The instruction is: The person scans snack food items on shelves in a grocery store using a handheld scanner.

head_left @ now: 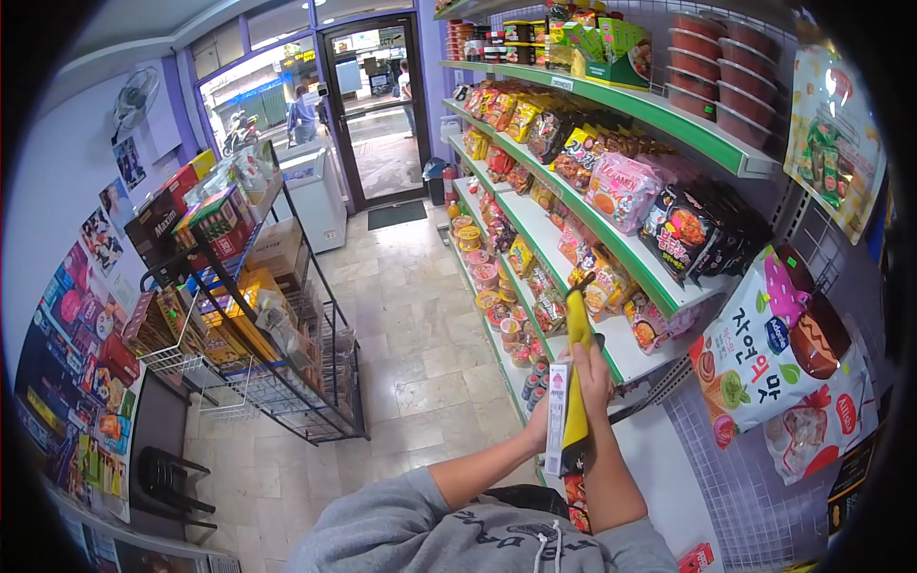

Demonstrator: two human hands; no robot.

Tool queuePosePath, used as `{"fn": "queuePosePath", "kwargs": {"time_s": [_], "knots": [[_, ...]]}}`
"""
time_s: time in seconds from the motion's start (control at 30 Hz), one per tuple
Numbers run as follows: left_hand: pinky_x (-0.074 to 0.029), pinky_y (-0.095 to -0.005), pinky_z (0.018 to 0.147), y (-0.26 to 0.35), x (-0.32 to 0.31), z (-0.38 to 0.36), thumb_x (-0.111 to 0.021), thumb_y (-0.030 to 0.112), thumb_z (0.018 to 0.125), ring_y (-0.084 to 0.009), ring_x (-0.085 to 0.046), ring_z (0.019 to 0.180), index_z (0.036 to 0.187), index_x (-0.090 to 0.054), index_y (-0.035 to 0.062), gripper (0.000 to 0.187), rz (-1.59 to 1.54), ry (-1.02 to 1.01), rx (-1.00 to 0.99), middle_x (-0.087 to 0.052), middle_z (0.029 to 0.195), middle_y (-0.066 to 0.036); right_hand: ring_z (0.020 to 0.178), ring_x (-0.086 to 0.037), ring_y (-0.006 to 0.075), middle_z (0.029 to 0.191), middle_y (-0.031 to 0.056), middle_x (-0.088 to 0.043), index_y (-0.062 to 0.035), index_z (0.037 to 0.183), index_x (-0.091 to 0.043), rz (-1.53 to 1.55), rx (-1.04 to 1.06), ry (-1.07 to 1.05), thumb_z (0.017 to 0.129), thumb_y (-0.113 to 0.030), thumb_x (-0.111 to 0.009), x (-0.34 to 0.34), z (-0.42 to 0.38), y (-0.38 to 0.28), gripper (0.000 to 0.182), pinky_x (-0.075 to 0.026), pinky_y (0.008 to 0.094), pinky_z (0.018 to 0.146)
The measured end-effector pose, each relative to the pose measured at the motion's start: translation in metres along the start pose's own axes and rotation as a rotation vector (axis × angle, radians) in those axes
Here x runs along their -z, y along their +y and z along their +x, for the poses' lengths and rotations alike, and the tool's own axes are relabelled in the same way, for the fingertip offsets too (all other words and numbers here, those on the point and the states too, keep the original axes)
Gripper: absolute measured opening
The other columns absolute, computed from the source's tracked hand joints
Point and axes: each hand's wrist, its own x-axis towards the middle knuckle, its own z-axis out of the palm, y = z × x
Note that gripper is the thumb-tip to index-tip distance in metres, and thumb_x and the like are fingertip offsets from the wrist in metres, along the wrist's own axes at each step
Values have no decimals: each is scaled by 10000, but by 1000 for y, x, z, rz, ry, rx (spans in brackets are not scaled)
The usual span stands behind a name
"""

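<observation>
Just in front of my chest, my right hand (594, 377) is closed on the side of a yellow and black plastic packet (576, 411), seen almost edge-on. Against that packet stands a narrow white box (556, 420) with a pink picture and a barcode on its side. My left hand (538, 425) is at the box's left side, gripping it; the box hides most of its fingers. Below them a red printed packet (577, 504) shows between my forearms; what supports it is hidden.
Right of me, green-edged shelves (630, 224) hold noodle packs, cups and stacked tubs (694, 67). Large bags (764, 334) hang on a wire grid. A black wire rack (315, 382) with boxes stands left, near a black chair (167, 477). Ahead are a freezer (320, 196) and a glass door (377, 115).
</observation>
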Motion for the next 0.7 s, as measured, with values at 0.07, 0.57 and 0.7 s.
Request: {"fn": "queuePosePath", "kwargs": {"time_s": [0.07,0.57,0.7], "knots": [[-469,-260,842,-14,34,25,-419,295,988,-118,-562,956,1315,-442,68,399,-43,-27,-38,-564,1124,-35,1003,-570,192,1111,133,-602,8,1318,-431,-11,147,-16,981,-209,-431,-19,-6,21,401,-424,315,893],[-430,-290,897,-48,56,55,-374,300,1006,-171,-524,1049,1315,-400,87,376,77,-254,-151,-518,1167,-51,1328,-334,312,1412,220,-354,26,1392,-286,80,178,-138,852,-251,-620,-8,-15,-16,692,-249,363,1090],[-448,-262,769,-24,20,50,-391,382,997,-120,-538,856,1107,-524,79,349,104,-164,-228,-558,955,-17,1195,-463,260,1294,169,-468,16,1387,-284,83,25,-64,860,-231,-622,-1,-56,15,673,-342,348,1016]]}}
